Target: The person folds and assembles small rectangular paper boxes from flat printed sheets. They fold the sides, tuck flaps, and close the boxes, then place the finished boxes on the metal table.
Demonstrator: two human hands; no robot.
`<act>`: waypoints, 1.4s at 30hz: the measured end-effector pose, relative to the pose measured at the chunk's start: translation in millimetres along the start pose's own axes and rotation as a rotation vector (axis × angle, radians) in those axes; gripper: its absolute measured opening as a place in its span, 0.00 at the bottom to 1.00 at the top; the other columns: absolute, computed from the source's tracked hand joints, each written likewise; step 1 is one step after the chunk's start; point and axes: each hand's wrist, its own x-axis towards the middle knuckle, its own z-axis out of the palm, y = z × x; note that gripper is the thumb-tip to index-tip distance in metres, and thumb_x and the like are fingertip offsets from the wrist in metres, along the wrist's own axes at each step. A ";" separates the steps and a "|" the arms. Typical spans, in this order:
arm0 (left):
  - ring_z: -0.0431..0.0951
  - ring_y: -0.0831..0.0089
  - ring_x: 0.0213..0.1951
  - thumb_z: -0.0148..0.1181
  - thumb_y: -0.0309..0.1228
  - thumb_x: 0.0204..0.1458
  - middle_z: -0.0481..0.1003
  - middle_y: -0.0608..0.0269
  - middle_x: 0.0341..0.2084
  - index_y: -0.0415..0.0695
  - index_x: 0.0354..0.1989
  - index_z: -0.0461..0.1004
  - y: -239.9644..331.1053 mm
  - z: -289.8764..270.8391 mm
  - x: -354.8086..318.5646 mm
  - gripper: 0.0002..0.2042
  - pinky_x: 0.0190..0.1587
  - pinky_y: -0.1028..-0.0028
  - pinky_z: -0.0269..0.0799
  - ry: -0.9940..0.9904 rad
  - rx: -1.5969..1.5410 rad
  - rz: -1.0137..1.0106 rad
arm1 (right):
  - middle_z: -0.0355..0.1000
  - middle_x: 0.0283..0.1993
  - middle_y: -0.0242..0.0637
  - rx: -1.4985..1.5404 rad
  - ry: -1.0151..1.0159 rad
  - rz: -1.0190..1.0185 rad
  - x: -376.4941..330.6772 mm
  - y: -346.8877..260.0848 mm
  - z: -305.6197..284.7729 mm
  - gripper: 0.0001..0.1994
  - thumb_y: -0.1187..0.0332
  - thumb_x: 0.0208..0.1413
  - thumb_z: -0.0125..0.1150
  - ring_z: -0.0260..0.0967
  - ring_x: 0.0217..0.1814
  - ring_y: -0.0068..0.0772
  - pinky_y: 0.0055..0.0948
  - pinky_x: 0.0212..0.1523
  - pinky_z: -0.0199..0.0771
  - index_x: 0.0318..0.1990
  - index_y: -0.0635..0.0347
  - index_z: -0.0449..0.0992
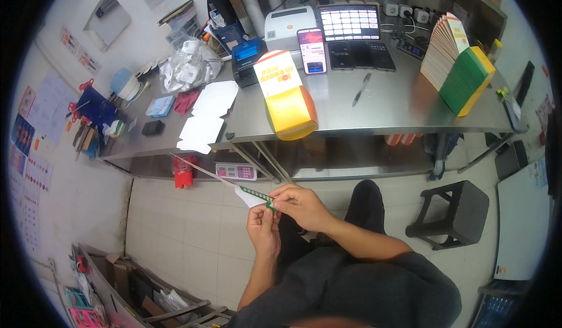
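Over the floor in front of the bench, both my hands meet on a thin piece of card (pixel 248 198). It is white, with a green patterned strip along it, and is seen nearly edge-on, stretching toward the upper left. My left hand (pixel 264 229) pinches its near green end from below. The fingers of my right hand (pixel 300 206) close on the same end from above and the right. Small folds there are partly hidden by my fingers. Ahead on the metal bench (pixel 345 114) stands a yellow, orange and white carton (pixel 290 102), at its front edge.
White flat card blanks (pixel 205 114) overhang the bench's front edge at left. A row of folded cartons (pixel 448 59) with a green one (pixel 467 81) stands at right. Behind are a phone (pixel 312 51), a tablet (pixel 349 22) and a printer (pixel 289 26). A black stool (pixel 451 214) stands right.
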 end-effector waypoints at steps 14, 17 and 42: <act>0.82 0.66 0.50 0.62 0.22 0.65 0.79 0.53 0.49 0.38 0.52 0.72 -4.8 -19.5 -3.8 0.09 0.58 0.65 0.83 -0.018 -0.212 -0.134 | 0.80 0.57 0.44 -0.436 -0.093 -0.193 -8.3 -11.9 -3.6 0.07 0.71 0.61 0.65 0.81 0.51 0.44 0.38 0.54 0.78 0.41 0.65 0.83; 0.82 0.67 0.49 0.58 0.19 0.66 0.79 0.52 0.48 0.37 0.50 0.74 -2.3 -18.2 -3.5 0.06 0.57 0.66 0.83 -0.004 -0.194 -0.147 | 0.80 0.57 0.44 -0.380 -0.047 -0.172 -11.0 -8.4 0.5 0.06 0.71 0.61 0.66 0.81 0.51 0.44 0.38 0.54 0.78 0.41 0.64 0.83; 0.82 0.57 0.38 0.62 0.22 0.58 0.80 0.50 0.36 0.38 0.43 0.75 -8.6 -22.1 -23.2 0.06 0.38 0.58 0.77 -0.344 1.316 -0.025 | 0.71 0.61 0.52 -0.422 0.152 -0.075 -19.1 34.0 -13.9 0.25 0.69 0.65 0.63 0.76 0.53 0.45 0.41 0.50 0.79 0.67 0.63 0.68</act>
